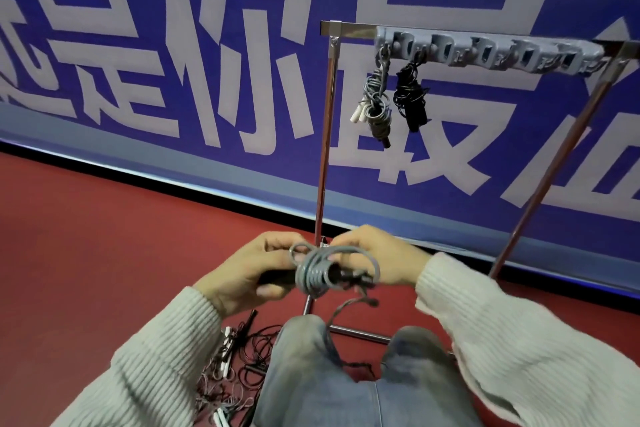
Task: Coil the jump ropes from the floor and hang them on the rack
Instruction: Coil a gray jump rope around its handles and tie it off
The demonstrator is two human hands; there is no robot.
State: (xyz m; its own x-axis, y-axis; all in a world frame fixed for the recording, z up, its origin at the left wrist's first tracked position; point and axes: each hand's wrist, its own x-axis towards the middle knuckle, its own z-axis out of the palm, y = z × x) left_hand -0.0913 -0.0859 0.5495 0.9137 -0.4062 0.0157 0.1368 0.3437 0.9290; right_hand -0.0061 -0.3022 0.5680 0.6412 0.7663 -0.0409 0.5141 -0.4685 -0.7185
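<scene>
Red flooring [104, 236] meets a blue banner wall [173, 80] behind a metal rack [323, 149], where a grey bundle [375, 104] and a black bundle [412, 97] already hang from its hook strip [485, 48]. Both hands work close together at knee height: the left hand [252, 274] grips a black handle, and the right hand [377, 260] pinches the grey jump rope [317, 274] wound around it. Keeping the turns snug and tucking the loose tail probably makes it hang tidily. More ropes [235, 367] lie tangled on the floor
</scene>
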